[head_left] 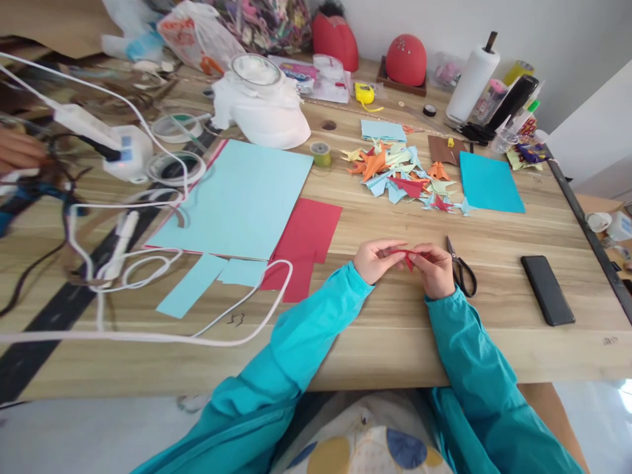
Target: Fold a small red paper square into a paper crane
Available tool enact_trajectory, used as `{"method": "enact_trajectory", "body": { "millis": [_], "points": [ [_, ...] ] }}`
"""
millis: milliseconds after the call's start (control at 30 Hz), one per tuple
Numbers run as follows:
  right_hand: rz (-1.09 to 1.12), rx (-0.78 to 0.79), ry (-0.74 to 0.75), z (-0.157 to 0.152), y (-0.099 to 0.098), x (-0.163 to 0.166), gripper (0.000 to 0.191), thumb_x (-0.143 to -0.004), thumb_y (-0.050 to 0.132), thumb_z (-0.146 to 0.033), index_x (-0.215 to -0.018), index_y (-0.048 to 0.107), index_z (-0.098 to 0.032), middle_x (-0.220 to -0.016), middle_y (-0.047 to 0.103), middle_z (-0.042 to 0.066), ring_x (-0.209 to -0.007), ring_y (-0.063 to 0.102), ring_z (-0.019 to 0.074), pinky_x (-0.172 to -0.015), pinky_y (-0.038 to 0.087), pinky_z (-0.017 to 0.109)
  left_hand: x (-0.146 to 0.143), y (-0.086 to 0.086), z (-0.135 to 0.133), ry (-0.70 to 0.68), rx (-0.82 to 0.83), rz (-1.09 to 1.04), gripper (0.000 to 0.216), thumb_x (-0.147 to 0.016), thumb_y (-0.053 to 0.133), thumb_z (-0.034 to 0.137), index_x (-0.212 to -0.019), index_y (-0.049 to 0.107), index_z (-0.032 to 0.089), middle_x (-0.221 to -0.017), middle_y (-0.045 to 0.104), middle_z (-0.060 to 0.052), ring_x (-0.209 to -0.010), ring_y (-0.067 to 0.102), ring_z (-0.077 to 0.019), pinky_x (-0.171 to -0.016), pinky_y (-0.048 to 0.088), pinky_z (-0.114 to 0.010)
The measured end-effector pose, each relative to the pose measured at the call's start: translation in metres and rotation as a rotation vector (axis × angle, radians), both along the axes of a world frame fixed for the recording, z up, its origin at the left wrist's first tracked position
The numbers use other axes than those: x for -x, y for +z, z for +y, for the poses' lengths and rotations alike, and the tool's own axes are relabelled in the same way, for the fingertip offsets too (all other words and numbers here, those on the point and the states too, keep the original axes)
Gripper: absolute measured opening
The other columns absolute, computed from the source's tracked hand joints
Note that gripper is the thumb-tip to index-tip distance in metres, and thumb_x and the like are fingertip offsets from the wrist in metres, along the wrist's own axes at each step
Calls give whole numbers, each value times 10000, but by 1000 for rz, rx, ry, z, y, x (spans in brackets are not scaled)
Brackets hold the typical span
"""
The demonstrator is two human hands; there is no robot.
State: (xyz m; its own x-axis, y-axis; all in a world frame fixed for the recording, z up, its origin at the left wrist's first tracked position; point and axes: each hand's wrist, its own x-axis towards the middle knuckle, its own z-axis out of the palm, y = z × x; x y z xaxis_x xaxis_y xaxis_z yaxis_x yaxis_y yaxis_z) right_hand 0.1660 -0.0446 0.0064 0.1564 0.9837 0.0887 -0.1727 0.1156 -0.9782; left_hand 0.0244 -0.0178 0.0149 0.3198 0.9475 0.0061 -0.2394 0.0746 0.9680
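Observation:
My left hand (376, 259) and my right hand (435, 268) meet over the wooden table (395, 329), both pinched on a small folded red paper (407, 258) held between the fingertips. Both arms wear teal sleeves. Black-handled scissors (461, 268) lie just right of my right hand. A red paper sheet (305, 245) lies left of my left hand, partly under a large light blue sheet (241, 197). A heap of several folded coloured paper figures (402, 174) sits beyond my hands.
A black phone (547, 288) lies at the right. A turquoise sheet (488, 183) is at the back right, a paper towel roll (473, 84) behind it. White cables (148, 263) and a white lamp (259, 102) crowd the left. Another person's hand (17, 150) shows at the far left.

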Motion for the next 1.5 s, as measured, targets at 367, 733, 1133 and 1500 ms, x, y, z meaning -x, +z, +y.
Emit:
{"method": "enact_trajectory", "body": {
  "millis": [367, 733, 1133, 1500],
  "points": [
    [48, -3, 114, 1, 1, 1, 33, -649, 710, -226, -680, 697, -223, -589, 607, -11, -523, 532, 119, -485, 431, 270, -1, -4, 2, -11, 143, -212, 128, -546, 731, 195, -654, 706, 133, -629, 655, -27, -494, 603, -145, -498, 509, -299],
    [152, 60, 81, -1, 10, 4, 78, -619, 677, -154, -618, 701, -228, -567, 608, -18, -493, 531, 110, -450, 402, 249, 0, 1, 3, -72, 295, -351, 155, -497, 743, 161, -645, 723, 121, -609, 664, -47, -495, 610, -159, -461, 493, -290],
    [-291, -257, 60, -2, 9, -4, 131, -717, 623, -143, -685, 713, -232, -612, 612, 4, -578, 557, 125, -565, 458, 279, -1, -6, 4, -141, 353, -307, 316, -572, 757, 331, -733, 667, 74, -573, 669, -64, -504, 626, -158, -486, 505, -261],
    [-478, -188, -9, -7, 9, -8, 206, -700, 675, -178, -893, 608, -206, -729, 648, 8, -663, 629, 141, -607, 504, 267, 11, -5, 11, -192, 117, -10, 350, -494, 807, 326, -742, 712, 98, -674, 709, -68, -597, 655, -173, -658, 548, -321]
  ]
}}
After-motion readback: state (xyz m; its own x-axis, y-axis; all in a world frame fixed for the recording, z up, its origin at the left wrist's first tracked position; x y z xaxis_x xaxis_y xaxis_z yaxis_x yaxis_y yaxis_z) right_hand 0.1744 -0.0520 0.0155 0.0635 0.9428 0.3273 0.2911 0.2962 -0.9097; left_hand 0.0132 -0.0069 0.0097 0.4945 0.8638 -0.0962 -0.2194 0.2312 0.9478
